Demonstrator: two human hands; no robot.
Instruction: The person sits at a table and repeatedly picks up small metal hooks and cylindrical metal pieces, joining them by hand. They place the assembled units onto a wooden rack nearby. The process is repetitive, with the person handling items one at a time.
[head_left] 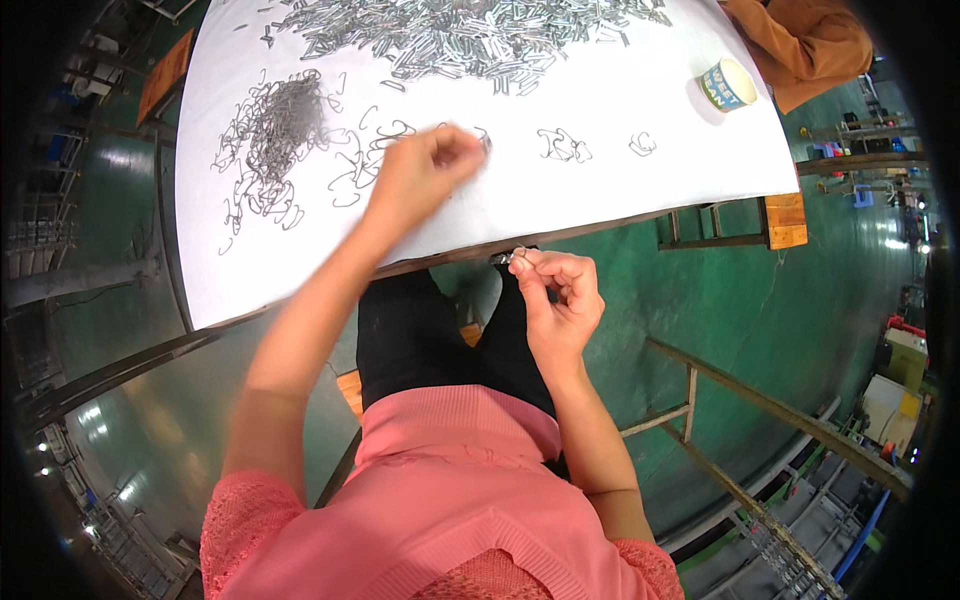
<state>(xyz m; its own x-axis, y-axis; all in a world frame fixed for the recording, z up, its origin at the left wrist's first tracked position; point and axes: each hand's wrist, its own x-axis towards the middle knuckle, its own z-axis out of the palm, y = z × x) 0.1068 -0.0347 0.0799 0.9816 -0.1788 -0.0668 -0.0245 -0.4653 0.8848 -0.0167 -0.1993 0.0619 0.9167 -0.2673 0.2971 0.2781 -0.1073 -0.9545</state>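
Observation:
My left hand point(425, 172) is over the white tabletop point(600, 195), blurred by motion, its fingers pinched together. A small grey metal piece point(486, 141) shows at its fingertips; the blur hides its exact shape. Just off the table's near edge, above my lap, my right hand point(565, 300) pinches a small shiny metal piece point(503, 258) between thumb and forefinger. Bent wire hooks point(350, 165) lie loosely scattered beside my left hand. A denser heap of wire hooks point(285, 125) sits farther left. Small groups of similar hooks point(565, 146) lie to the right.
A wide pile of short shiny metal pieces point(480, 40) covers the far side of the table. A paper cup point(727, 86) stands at the right. Beyond it is another person's brown sleeve point(810, 45). A wooden stool point(786, 221) is by the table's right end.

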